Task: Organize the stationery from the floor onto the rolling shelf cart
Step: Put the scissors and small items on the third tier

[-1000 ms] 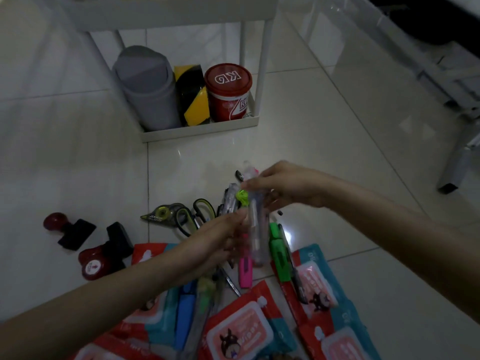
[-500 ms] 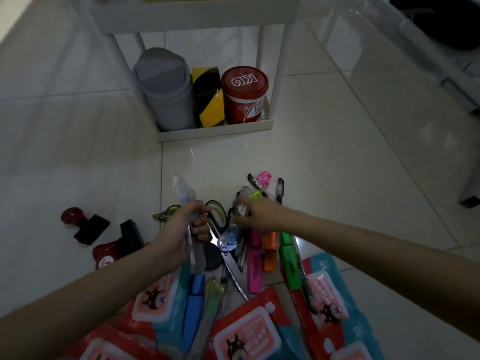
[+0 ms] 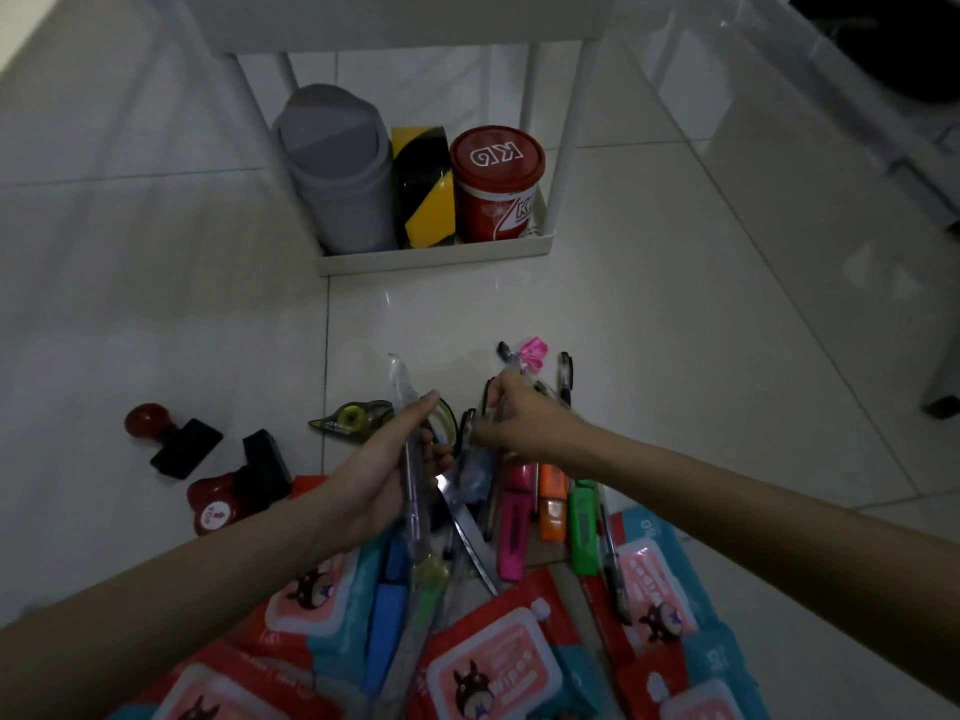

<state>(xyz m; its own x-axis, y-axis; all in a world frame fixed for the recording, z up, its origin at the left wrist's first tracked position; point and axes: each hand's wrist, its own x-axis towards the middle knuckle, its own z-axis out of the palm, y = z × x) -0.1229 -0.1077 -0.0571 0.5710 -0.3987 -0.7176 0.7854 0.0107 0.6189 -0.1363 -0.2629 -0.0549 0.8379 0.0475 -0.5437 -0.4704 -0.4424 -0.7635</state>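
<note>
My left hand holds a clear plastic-wrapped pen pack upright above the pile. My right hand reaches into the pile and pinches another clear-wrapped pen pack lying among the pens. Pink, orange and green highlighters lie just below it. Scissors and a blue marker lie under my left hand. The white rolling cart stands ahead, with its bottom tray facing me.
The cart's bottom tray holds a grey bin, yellow-black tape and a red tub. Red-handled stamps and a correction tape lie at the left. Wet-wipe packs cover the near floor. White tiles surround everything.
My left hand took the clear pen pack from both hands and carried it left. My right hand let go, dropped to the pile and now pinches another pack. The camera moved closer to the cart.
</note>
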